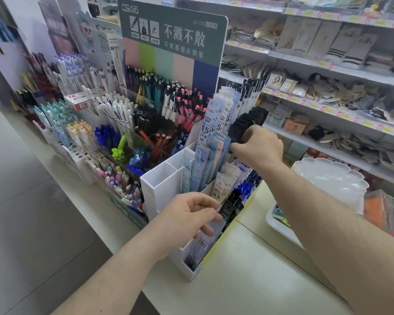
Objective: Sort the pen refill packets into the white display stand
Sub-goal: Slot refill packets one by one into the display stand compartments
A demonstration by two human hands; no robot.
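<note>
Two hands at one white display stand (159,185), centre of frame.

Left hand (187,214), lower centre, pinches one clear refill packet (199,244) standing in the stand's nearest compartment. Right hand (257,144), centre right, has its fingers curled round one bundle of black packets (246,123) beside the upright blue packets (216,137). Two left compartments show no packets. One pen display (159,105) stands behind; one white tray (280,226) sits lower right.

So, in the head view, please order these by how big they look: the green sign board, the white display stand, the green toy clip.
1. green sign board
2. white display stand, perhaps nearly equal; it is nearer the camera
3. green toy clip, clearly smallest
</note>
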